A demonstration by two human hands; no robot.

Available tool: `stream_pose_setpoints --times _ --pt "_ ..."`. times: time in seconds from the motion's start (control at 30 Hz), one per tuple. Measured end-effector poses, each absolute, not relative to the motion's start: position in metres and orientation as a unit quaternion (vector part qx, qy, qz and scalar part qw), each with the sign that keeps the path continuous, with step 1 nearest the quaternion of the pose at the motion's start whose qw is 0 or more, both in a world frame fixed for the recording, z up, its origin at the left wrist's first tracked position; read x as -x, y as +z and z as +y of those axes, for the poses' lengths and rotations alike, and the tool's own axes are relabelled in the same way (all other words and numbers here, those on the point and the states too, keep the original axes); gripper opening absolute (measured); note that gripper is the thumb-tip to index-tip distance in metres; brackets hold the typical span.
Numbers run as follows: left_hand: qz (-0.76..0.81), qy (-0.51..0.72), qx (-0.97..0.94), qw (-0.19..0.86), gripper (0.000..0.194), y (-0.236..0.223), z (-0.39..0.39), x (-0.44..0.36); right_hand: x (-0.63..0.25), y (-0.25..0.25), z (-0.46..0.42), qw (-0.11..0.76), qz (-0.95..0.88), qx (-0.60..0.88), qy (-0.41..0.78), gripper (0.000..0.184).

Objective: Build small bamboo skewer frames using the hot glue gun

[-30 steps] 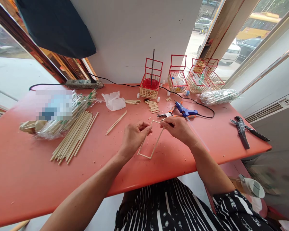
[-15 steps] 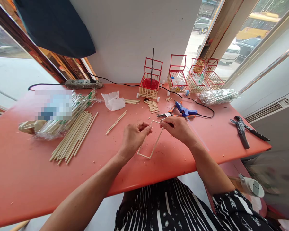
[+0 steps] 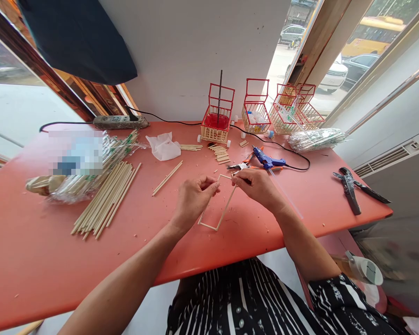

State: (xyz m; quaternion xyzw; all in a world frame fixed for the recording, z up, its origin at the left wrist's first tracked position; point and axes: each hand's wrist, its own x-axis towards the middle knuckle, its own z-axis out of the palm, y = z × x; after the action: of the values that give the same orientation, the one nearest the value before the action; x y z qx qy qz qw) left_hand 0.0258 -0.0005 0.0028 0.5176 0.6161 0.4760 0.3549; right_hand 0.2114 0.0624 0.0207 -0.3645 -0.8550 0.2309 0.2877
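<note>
A thin rectangular frame of pale wooden sticks (image 3: 225, 210) is between my two hands, its near short side low over the red table. My left hand (image 3: 197, 195) pinches the frame's left long side close to the far corner, thumb against fingertips. At the opposite far corner, my right hand (image 3: 254, 185) is closed on the frame with thumb and fingers. Just beyond my right hand lie a blue glue gun (image 3: 268, 159) and pliers with orange handles (image 3: 240, 165). Short cut sticks (image 3: 220, 153) lie in a row past the frame.
Long wooden sticks (image 3: 106, 200) are heaped at the left beside plastic-wrapped bundles (image 3: 120, 151). Small stick carts with red rims (image 3: 215, 122) stand along the wall. Black-handled cutters (image 3: 349, 190) rest near the right edge. A cord (image 3: 286, 148) crosses the back of the red table (image 3: 139, 265).
</note>
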Motion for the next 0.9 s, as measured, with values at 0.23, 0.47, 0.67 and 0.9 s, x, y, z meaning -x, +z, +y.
stream_pose_setpoints --times 0.23,0.47,0.67,0.9 --pt "0.618 0.472 -0.517 0.357 0.015 0.0026 -0.0016 -0.0256 -0.2118 0.0230 0.0622 0.283 -0.863 0.353 0.223 0.028" --pt "0.616 0.480 -0.513 0.356 0.014 0.0051 -0.0004 -0.0271 -0.2121 0.0228 0.0624 0.283 -0.869 0.345 0.213 0.029" --pt "0.620 0.474 -0.515 0.355 0.015 0.0040 -0.0006 -0.0271 -0.2131 0.0220 0.0628 0.277 -0.872 0.343 0.211 0.030" --pt "0.615 0.475 -0.519 0.357 0.016 0.0029 0.0000 -0.0263 -0.2136 0.0206 0.0631 0.275 -0.874 0.341 0.211 0.031"
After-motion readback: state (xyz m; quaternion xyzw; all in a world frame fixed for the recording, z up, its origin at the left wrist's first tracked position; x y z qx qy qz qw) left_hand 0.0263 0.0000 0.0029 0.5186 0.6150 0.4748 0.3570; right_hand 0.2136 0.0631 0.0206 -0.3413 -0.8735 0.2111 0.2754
